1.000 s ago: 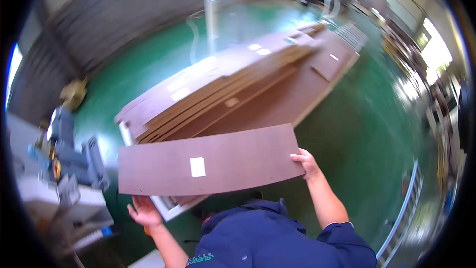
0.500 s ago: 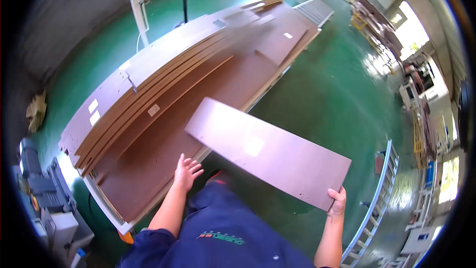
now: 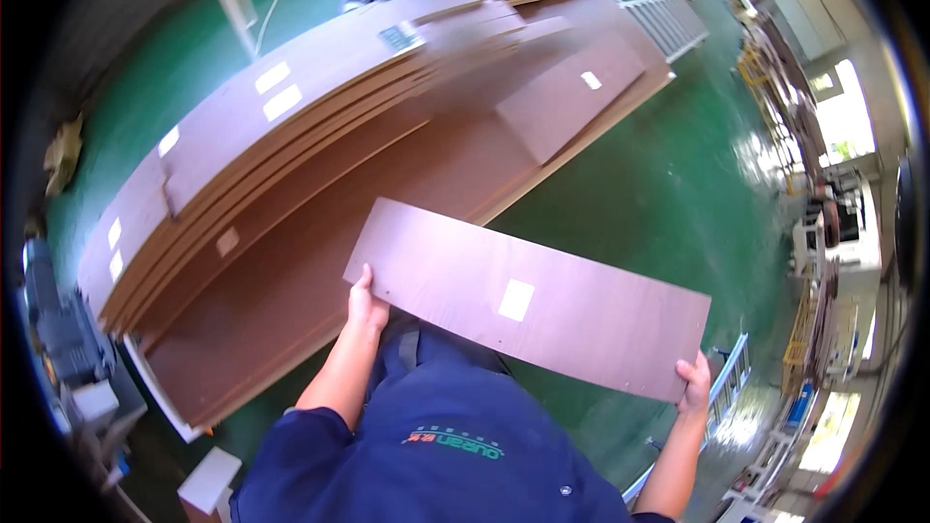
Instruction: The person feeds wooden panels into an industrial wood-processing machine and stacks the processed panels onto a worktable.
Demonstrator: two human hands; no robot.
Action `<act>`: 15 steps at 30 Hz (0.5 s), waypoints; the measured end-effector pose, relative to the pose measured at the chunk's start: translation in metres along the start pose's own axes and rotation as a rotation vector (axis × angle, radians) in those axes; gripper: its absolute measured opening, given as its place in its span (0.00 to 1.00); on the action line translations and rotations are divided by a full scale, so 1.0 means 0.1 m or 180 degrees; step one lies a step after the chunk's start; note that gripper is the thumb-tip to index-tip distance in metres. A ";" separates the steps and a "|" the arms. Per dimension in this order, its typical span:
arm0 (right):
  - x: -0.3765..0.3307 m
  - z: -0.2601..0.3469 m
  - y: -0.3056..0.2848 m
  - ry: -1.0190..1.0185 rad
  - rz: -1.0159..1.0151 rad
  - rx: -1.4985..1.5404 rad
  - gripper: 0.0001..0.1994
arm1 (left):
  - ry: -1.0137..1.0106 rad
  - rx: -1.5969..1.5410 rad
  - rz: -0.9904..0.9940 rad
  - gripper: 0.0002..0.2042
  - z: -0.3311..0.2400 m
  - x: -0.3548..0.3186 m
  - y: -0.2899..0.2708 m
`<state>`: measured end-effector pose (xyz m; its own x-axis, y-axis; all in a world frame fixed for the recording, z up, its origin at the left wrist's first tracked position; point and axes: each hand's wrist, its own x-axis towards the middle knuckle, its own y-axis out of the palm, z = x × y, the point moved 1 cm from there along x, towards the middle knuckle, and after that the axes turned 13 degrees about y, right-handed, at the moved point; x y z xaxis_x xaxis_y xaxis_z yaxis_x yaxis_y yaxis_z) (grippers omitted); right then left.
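A long, flat mauve-brown board (image 3: 581, 315) with a white label in its middle and small drilled holes is held up in front of my body. My left hand (image 3: 366, 304) grips its left end at the near corner, thumb on the top face. At the other end, my right hand (image 3: 694, 383) is closed on the right edge, thumb on top and fingers hidden below. The board's far left part overlaps the near edge of a low stack of panels (image 3: 358, 174). Whether it touches that stack I cannot tell.
On the stack lies a smaller loose panel (image 3: 572, 102) with a white label. A grey roller conveyor (image 3: 668, 29) stands beyond it. A blue ladder-like rack (image 3: 728, 383) is at my right, machinery (image 3: 63, 320) at far left, and green floor (image 3: 659, 194) lies right of the stack.
My left hand, open and apart from the board before, now holds its left end. The board has swung more level, and its right end has shifted slightly right. The view has turned.
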<state>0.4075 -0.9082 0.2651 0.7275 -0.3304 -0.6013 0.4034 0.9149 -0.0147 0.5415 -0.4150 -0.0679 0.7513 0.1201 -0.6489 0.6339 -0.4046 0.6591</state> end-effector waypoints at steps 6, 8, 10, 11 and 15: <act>1.20 1.44 -0.31 -0.0174 0.0120 -0.0548 0.32 | -0.0135 -0.0306 -0.0193 0.24 0.35 0.20 1.70; 1.73 1.96 -0.36 -0.0273 0.0117 -0.0626 0.31 | -0.0062 -0.0262 0.0059 0.24 0.64 0.43 1.91; 2.36 2.51 -0.53 -0.0288 0.0300 -0.0903 0.31 | -0.0234 -0.0470 0.0185 0.21 0.96 0.61 2.15; 2.71 2.79 -0.68 -0.0227 0.0281 -0.1063 0.30 | -0.0300 -0.0631 0.0209 0.19 1.13 0.68 2.29; 4.23 3.86 -1.02 0.0011 0.0322 -0.1734 0.28 | -0.0749 -0.0402 0.0068 0.08 1.74 0.89 2.76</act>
<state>0.8878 -1.2310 0.3203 0.7454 -0.2346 -0.6239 -0.0147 0.9300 -0.3673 0.7510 -0.6742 -0.0098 0.7108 -0.1074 -0.6952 0.6474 -0.2865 0.7062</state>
